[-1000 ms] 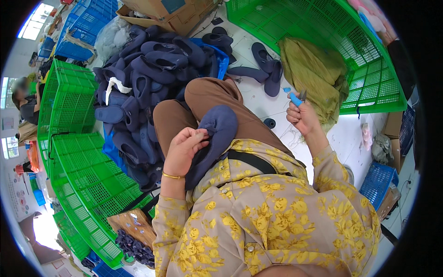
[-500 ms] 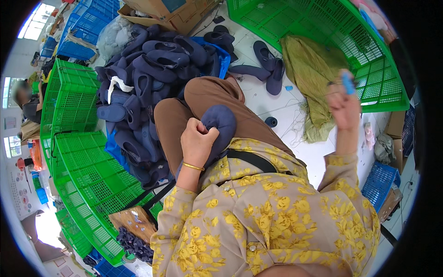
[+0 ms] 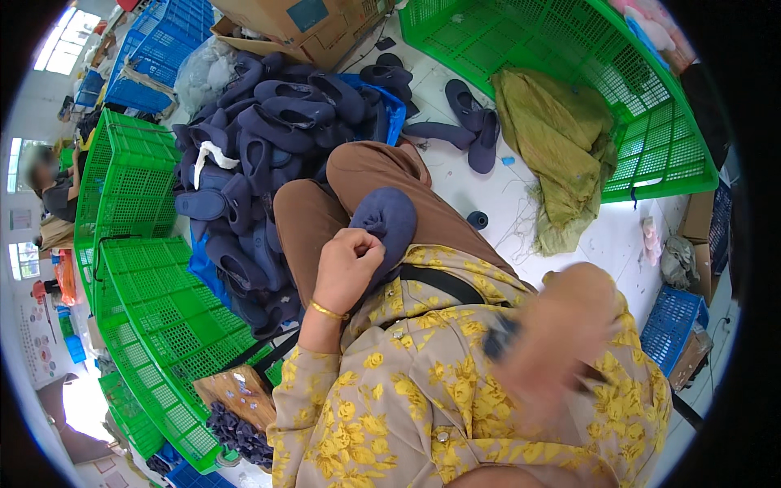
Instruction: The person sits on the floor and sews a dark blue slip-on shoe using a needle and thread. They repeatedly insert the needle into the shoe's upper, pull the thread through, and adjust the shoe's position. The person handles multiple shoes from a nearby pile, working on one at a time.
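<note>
A navy cloth shoe [image 3: 396,220] rests on my lap, its rounded end toward my knees. My left hand [image 3: 348,264], with a gold bracelet at the wrist, is closed on the shoe, thumb and fingers pinched together at its gathered edge. My right hand [image 3: 561,333] is raised in front of my flowered shirt, apart from the shoe. Motion smears its fingers, and whether it holds anything does not show. Beyond my left knee lies a big heap of navy shoes [image 3: 281,114], with a white strip [image 3: 210,156] on top.
Green plastic crates [image 3: 130,175] stand along the left, and another green crate [image 3: 651,154] at the far right has an olive cloth [image 3: 553,146] by it. Loose shoes [image 3: 482,138] and a dark thread spool [image 3: 477,220] are on the floor. A wooden stool [image 3: 236,394] sits at lower left.
My right hand has swung from far out at the right back toward my chest. My left hand has stayed on the shoe, shifting slightly.
</note>
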`<state>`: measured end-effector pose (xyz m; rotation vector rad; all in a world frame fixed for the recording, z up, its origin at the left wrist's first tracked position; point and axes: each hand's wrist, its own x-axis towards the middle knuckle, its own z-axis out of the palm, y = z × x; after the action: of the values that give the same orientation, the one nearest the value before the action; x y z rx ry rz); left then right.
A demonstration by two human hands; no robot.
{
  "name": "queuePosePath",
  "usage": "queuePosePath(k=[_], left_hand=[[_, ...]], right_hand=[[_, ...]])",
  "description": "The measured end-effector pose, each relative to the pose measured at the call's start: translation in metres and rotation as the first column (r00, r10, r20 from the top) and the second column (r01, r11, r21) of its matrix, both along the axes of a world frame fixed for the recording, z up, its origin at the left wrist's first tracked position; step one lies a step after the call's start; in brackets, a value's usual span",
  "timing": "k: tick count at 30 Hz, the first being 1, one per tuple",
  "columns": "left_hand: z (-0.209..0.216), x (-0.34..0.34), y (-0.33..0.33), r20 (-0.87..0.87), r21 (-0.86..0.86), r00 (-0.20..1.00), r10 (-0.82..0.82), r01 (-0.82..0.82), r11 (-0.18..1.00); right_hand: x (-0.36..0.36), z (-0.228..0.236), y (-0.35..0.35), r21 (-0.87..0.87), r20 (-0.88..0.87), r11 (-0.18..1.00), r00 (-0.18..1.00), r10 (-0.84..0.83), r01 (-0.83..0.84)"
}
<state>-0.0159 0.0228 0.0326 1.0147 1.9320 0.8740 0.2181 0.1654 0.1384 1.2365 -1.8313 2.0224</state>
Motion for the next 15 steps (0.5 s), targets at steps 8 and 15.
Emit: queuePosePath(k=[8, 15], left_hand=[[0.011, -0.013, -0.032, 0.484, 0.093, 0.873, -0.058, 0.015, 0.996], [0.000, -0.007, -0.029, 0.411, 0.103, 0.911, -0.016, -0.030, 0.994]], right_hand=[[-0.083, -0.116, -0.020, 0.622, 0.166, 0.439, 0.439, -0.883, 0.649], [-0.090, -0.126, -0.015, 0.525, 0.368, 0.563, 0.426, -0.827, 0.638]])
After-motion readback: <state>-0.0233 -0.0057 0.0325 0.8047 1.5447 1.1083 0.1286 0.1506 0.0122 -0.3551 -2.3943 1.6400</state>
